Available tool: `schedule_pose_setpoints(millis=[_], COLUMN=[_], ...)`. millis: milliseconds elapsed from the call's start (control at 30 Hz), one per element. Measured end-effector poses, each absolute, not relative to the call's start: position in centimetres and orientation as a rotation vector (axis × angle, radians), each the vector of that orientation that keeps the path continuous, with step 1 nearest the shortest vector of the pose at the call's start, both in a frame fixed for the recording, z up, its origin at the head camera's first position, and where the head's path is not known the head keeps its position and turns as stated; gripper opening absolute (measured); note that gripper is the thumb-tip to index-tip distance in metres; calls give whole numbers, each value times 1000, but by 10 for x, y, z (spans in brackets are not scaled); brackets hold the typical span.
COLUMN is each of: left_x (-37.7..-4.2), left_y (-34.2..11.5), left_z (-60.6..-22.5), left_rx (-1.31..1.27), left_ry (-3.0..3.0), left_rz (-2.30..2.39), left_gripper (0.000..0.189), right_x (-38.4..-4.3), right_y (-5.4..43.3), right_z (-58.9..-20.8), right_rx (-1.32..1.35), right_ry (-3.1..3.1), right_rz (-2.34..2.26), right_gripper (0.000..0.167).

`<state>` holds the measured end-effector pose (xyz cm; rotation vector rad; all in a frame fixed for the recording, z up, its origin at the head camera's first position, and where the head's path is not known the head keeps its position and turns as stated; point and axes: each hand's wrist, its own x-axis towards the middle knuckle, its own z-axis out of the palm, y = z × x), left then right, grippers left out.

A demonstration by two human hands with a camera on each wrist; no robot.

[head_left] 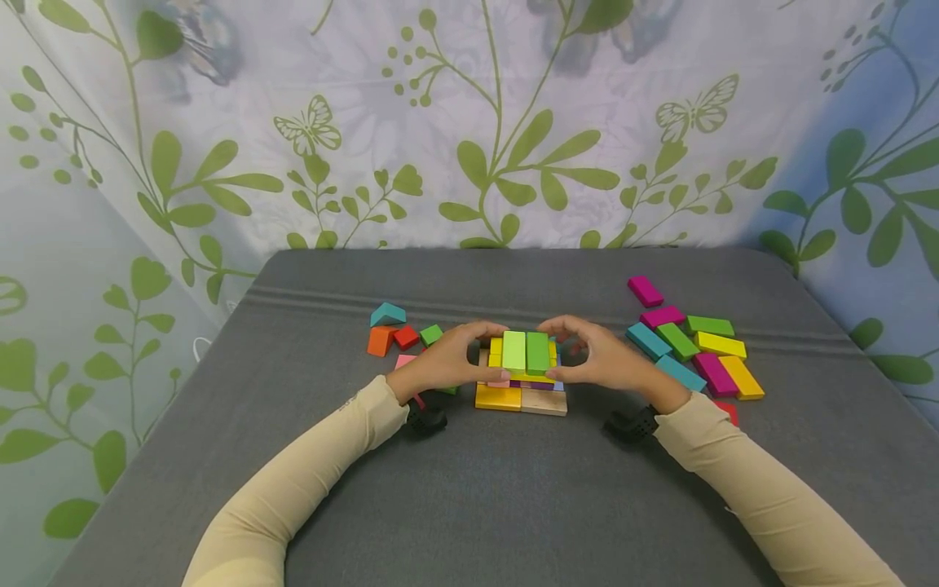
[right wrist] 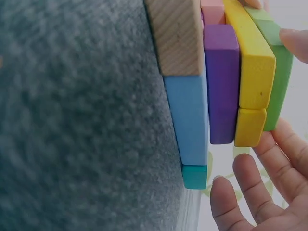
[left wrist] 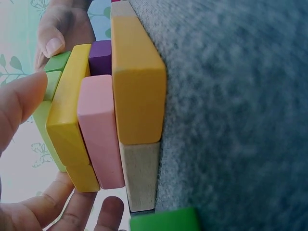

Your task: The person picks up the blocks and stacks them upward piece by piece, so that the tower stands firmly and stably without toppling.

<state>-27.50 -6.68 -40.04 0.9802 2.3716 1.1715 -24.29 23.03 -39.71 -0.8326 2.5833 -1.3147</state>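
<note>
A layered stack of coloured blocks stands on the grey table. On top, a light green block point(head_left: 513, 352) and a darker green block point(head_left: 539, 352) lie side by side. My left hand point(head_left: 446, 360) holds the light green one between thumb and fingers; my right hand point(head_left: 614, 359) does the same with the darker one. Beneath them come yellow blocks point(left wrist: 70, 108), then a pink block point(left wrist: 100, 137) and a purple block point(right wrist: 222, 86). The bottom layer shows a yellow-orange block point(head_left: 498, 398), a plain wooden block point(head_left: 544, 402) and a light blue block point(right wrist: 186, 120).
Right of the stack lie loose blocks, among them a magenta block point(head_left: 645, 291), a teal block point(head_left: 649, 342) and a yellow block point(head_left: 720, 345). To the left are a teal triangular block point(head_left: 387, 315), an orange block point(head_left: 380, 341) and a red block point(head_left: 406, 336). A patterned curtain point(head_left: 411, 163) hangs behind.
</note>
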Motion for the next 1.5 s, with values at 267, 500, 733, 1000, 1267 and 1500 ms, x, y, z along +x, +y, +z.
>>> schedule_pose_setpoints(millis=[267, 500, 733, 1000, 1267, 1500], left_x=[-274, -274, -274, -274, -274, -274], left_y=[-67, -67, -67, -67, -67, -68], left_z=[-400, -401, -403, -402, -402, -401], left_rx=[976, 966, 949, 951, 954, 950], left_ry=[2381, 2382, 2394, 2390, 2383, 2389], left_rz=[1164, 1174, 1161, 1154, 1159, 1158], left_gripper=[75, 75, 76, 77, 78, 77], right_x=[-242, -243, -247, -253, -257, -259], right_y=[228, 232, 265, 325, 355, 344], right_z=[-400, -395, -372, -359, -363, -368], right_rx=[-852, -848, -757, -540, -299, -376], right_ry=[2595, 2563, 2659, 2857, 2868, 2886], right_rz=[-1335, -1347, -1304, -992, -602, -549], right_gripper=[56, 61, 46, 35, 42, 35])
